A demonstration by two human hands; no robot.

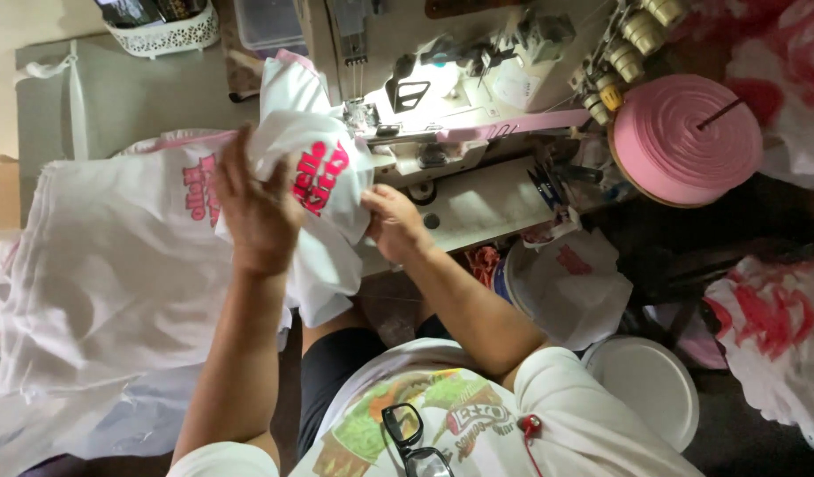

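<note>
A pair of black-framed glasses (409,442) hangs at the collar of the person's printed white shirt, at the near edge of the view. To the near right a round white lid (647,385) lies flat and smooth, and just beyond it a crumpled white bag with a pink print (573,287) covers a blue-rimmed tub.

Further out, both forearms reach toward a white cloth garment (133,256) — soft, wrinkled, printed with pink lettering. Its long axis runs left to right: the broad body spreads flat across the left of the table, and the narrower end points right, bunched up at the sewing machine. The left hand (255,208) lies palm down on the bunched fabric, fingers spread and pressing into the folds. The right hand (391,221) is just to its right, fingers curled and pinching the cloth's edge at the front of the machine.

Beyond the hands stands the sewing machine (460,97), hard, cream-coloured and brightly lit at the needle, with a strip of pink binding tape (513,125) running across its bed. To the far right sits a large flat roll of pink tape (685,137), tightly wound in rings — above it, a row of pale thread cones (632,40). At the far left, a white lace-patterned basket (164,31).
</note>
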